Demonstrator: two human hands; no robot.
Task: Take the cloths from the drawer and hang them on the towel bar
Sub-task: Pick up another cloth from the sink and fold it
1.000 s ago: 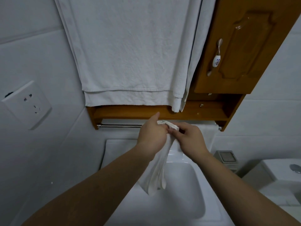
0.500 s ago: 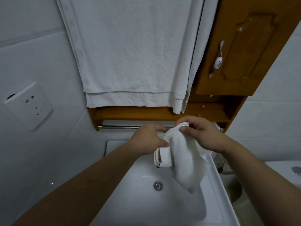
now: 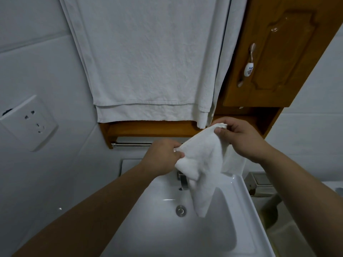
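A small white cloth (image 3: 202, 164) hangs stretched between my two hands above the sink. My left hand (image 3: 163, 154) pinches its lower left corner, and my right hand (image 3: 239, 138) pinches the upper right corner, held higher. The rest of the cloth droops down to a point over the basin. The metal towel bar (image 3: 131, 145) runs under the wooden shelf (image 3: 148, 129), just behind my left hand; its right part is hidden by my hands and the cloth. Another white cloth (image 3: 233, 162) hangs behind my right wrist. No drawer is in view.
A large white towel (image 3: 148, 62) hangs over the wall above the shelf. A wooden cabinet (image 3: 278, 52) with a ceramic handle stands at the upper right. Below are the white sink (image 3: 167, 229), its faucet (image 3: 182, 179) and drain (image 3: 180, 210). A wall socket (image 3: 27, 123) sits left.
My hands have drawn apart: the right hand rose to the right and the left stayed low, so the bunched cloth has spread out between them.
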